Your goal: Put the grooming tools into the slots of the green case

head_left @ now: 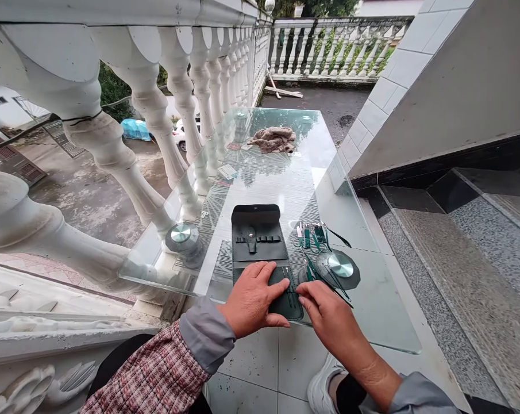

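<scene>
A dark green manicure case lies unfolded on the glass table, with small elastic loops across its far panel. My left hand rests over the near panel, fingers spread, holding nothing. Beside its thumb, thin metal tools sit in the case's loops. My right hand is at the near panel's right edge, thumb and fingertips pinched together; what they hold, if anything, is hidden. To the right of the case are loose nail clippers, green-handled scissors and several slim tools, some partly behind my right hand.
A crumpled brown cloth and a small card lie farther back on the table. Round metal table supports show at the glass. White balusters line the left; stone steps rise on the right.
</scene>
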Tool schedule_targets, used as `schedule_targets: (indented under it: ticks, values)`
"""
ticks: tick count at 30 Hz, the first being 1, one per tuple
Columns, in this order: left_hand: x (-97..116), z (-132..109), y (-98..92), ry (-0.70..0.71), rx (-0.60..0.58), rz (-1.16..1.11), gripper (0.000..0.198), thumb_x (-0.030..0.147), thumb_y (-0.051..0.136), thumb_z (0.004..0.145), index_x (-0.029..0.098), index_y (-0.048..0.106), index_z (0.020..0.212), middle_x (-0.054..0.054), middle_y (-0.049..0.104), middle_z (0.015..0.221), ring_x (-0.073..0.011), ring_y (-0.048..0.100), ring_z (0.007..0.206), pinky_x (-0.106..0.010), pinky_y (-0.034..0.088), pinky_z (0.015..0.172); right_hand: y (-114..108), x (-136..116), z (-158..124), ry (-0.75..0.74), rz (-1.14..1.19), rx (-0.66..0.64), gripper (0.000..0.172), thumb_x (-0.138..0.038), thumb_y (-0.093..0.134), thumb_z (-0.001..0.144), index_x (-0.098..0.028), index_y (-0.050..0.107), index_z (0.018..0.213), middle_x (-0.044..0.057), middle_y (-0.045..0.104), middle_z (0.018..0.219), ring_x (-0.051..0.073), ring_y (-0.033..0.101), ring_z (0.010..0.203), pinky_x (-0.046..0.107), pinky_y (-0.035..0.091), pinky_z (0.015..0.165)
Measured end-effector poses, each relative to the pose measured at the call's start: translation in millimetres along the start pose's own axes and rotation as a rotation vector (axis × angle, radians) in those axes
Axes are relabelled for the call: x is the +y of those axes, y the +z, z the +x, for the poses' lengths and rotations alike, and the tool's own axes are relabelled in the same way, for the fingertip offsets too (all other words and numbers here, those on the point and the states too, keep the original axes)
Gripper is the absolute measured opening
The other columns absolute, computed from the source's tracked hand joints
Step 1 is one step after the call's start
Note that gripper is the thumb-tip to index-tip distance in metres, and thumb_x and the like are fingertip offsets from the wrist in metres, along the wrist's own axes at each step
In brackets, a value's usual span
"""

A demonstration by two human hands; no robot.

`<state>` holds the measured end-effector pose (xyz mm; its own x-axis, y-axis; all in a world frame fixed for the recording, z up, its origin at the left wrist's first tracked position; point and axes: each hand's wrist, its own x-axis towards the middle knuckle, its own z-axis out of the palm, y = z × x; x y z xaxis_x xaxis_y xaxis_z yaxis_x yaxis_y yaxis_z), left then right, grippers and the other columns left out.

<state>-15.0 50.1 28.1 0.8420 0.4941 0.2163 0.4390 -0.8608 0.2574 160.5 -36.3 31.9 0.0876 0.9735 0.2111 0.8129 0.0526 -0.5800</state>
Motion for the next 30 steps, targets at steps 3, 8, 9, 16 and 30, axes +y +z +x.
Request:
schedule_targets:
  ticks: [3,8,9,16,30]
  values:
    - [-1.0,-0.2,1.6,0.008,0.006,-0.016,0.083,0.071,0.066,0.056,0.023,0.053,0.123,-0.018,0.043,0.13,-0.0335,0.041,0.118,-0.049,0.035,0.097,1.6,0.4,1.2,0.009,0.015,-0.009,0.015,-0.018,0.041,0.085,-0.021,0.055,0.083,0.003,0.059,0.08,0.015,0.056,0.071,0.026,0.045,0.063]
    - [-0.6,0.4,1.8,0.01,0.016,-0.037,0.09,0.069,0.07,0.052,0.021,0.051,0.124,-0.017,0.043,0.13,-0.0333,0.042,0.118,-0.049,0.036,0.097,2.5,2.7,1.6,0.026,0.033,-0.017,0.014,-0.016,0.042,0.084,-0.021,0.054,0.086,0.003,0.059,0.083,0.015,0.057,0.075,0.027,0.045,0.066]
    - [-0.2,0.6,1.4,0.002,0.015,-0.041,0.093,0.069,0.071,0.051,0.019,0.049,0.126,-0.018,0.044,0.129,-0.0331,0.042,0.118,-0.049,0.036,0.098,2.5,3.0,1.2,0.027,0.032,-0.017,0.014,-0.016,0.042,0.085,-0.021,0.054,0.088,0.003,0.059,0.084,0.015,0.057,0.076,0.027,0.046,0.066]
    - [0.2,1.0,0.4,-0.012,-0.004,-0.045,0.094,0.068,0.072,0.05,0.018,0.049,0.125,-0.017,0.044,0.128,-0.0325,0.042,0.118,-0.047,0.036,0.099,6.6,-1.8,-6.9,-0.149,-0.111,0.037,0.025,-0.012,0.037,0.087,-0.021,0.06,0.092,0.004,0.056,0.079,0.015,0.054,0.074,0.026,0.045,0.065]
    - [2.5,4.9,-3.1,-0.056,-0.016,-0.069,0.1,0.063,0.078,0.045,0.013,0.048,0.126,-0.019,0.046,0.128,-0.0336,0.043,0.117,-0.049,0.038,0.099,-48.3,32.0,17.8,0.233,0.02,0.398,0.024,-0.038,0.05,0.082,-0.021,0.063,0.095,0.004,0.063,0.082,0.016,0.058,0.069,0.028,0.047,0.064]
